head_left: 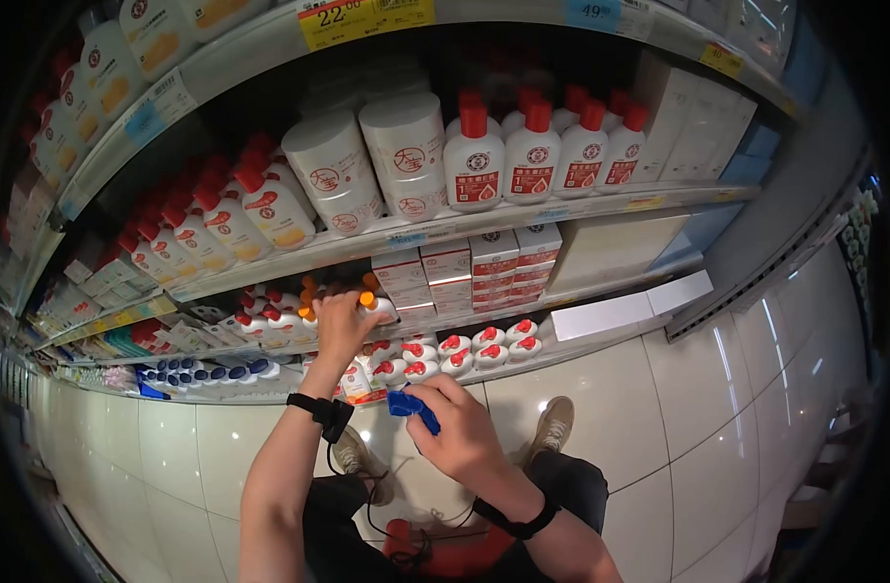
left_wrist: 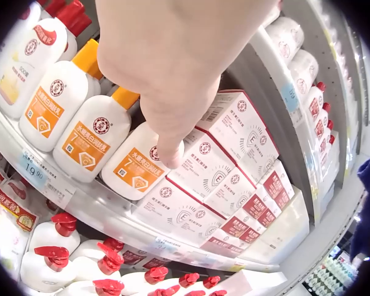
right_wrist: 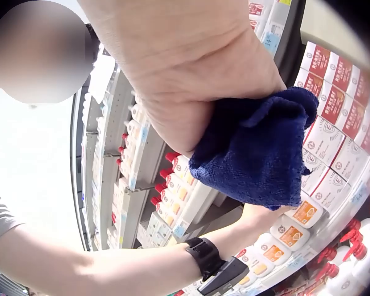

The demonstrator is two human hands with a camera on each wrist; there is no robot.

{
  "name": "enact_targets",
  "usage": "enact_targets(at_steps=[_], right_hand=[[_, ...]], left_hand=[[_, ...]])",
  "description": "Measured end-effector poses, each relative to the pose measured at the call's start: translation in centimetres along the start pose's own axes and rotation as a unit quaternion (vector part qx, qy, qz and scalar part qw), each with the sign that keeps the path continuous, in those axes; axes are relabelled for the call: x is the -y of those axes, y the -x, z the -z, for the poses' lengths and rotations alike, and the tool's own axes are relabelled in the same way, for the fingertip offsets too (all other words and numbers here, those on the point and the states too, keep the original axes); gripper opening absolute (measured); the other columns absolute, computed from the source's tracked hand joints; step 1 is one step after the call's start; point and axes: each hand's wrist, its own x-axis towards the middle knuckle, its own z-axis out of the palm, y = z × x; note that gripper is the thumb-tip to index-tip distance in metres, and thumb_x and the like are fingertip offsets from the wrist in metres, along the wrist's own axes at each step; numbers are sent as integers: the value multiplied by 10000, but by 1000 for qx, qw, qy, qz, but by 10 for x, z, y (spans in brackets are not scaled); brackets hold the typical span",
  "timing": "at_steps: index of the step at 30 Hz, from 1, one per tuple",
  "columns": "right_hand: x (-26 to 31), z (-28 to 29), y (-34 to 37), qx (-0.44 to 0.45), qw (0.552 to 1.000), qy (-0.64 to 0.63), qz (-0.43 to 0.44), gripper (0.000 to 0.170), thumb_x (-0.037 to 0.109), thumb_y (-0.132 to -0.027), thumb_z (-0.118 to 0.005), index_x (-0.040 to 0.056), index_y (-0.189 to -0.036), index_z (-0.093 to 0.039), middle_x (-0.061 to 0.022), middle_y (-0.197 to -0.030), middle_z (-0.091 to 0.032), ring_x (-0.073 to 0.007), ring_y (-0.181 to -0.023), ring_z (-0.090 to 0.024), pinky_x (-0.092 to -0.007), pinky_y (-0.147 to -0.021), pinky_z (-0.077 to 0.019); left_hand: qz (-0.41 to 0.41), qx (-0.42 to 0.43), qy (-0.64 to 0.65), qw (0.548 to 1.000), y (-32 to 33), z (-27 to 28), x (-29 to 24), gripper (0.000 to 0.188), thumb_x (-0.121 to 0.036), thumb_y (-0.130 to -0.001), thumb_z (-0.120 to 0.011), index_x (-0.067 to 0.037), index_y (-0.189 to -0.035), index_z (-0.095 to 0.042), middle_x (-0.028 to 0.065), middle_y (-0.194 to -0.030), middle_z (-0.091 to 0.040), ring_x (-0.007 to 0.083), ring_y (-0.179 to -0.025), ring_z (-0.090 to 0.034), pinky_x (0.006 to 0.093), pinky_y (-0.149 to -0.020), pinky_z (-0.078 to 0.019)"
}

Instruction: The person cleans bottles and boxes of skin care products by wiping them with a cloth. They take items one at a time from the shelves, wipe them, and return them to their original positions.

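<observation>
At the lower shelf, my left hand (head_left: 340, 325) (left_wrist: 172, 68) is on a white bottle (head_left: 382, 308) (left_wrist: 134, 171) with an orange front label. In the left wrist view its thumb is bent against the bottle's right shoulder, while the other fingers and the bottle's cap are hidden. Two similar orange-capped bottles (left_wrist: 91, 143) stand to the left of it. My right hand (head_left: 462, 432) (right_wrist: 185, 68) grips a bunched dark blue cloth (head_left: 413, 408) (right_wrist: 253, 154) in front of the shelves.
White and red boxes (left_wrist: 203, 163) are stacked right of the bottles. Red-topped pump bottles (head_left: 454, 358) stand on the bottom shelf. Above the left hand runs a shelf edge (head_left: 406, 238). Feet and a red object (head_left: 445, 554) are below.
</observation>
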Motion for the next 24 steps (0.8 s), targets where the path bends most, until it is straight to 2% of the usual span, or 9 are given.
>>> enact_targets(at_steps=[5, 10, 14, 21, 23, 24], right_hand=[[1, -2, 0, 15, 1000, 3, -14, 324, 118, -874, -688, 59, -1192, -695, -111, -1127, -645, -337, -974, -682, -425, -840, -565], [0, -6, 0, 21, 1000, 18, -9, 326, 145, -882, -679, 63, -1197, -699, -115, -1133, -645, -338, -994, -675, -436, -852, -560], [-3, -10, 1, 29, 999, 25, -8, 328, 157, -883, -680, 68, -1198, -700, -115, -1134, -645, -339, -995, -673, -437, -851, -562], [-4, -12, 0, 33, 998, 41, -23, 330, 168, -878, -689, 73, -1193, -703, -102, -1119, -648, -332, -991, -681, -443, -851, -564], [-4, -13, 0, 33, 998, 37, -26, 330, 168, -876, -690, 73, -1192, -703, -100, -1118, -649, -332, -990, -683, -444, -851, -564], [-4, -13, -1, 25, 999, 42, -5, 321, 134, -881, -690, 40, -1188, -694, -116, -1101, -652, -331, -950, -691, -421, -820, -566]], left_hand=[[0, -7, 10, 1000, -1, -12, 12, 485, -453, -801, -847, -53, -1057, -747, 133, -949, -731, 342, -968, -629, 473, -975, -375], [-12, -9, 23, 1000, 0, -12, 15, 421, -399, -857, -813, -56, -1089, -734, 137, -885, -718, 342, -940, -630, 465, -947, -379], [-52, -43, 37, 997, 2, -20, 23, 446, -407, -874, -799, -74, -1163, -733, 112, -839, -684, 321, -906, -611, 464, -916, -390], [-71, -74, 46, 994, 5, -4, 11, 394, -368, -885, -788, -84, -1152, -733, 111, -869, -687, 319, -910, -608, 433, -901, -402], [-72, -68, 44, 994, 7, -1, 10, 376, -314, -869, -797, -73, -1148, -721, 118, -937, -714, 328, -964, -622, 431, -924, -397], [-72, -65, 43, 994, 8, 0, 10, 376, -314, -869, -797, -73, -1148, -721, 118, -937, -714, 328, -964, -622, 431, -924, -397]])
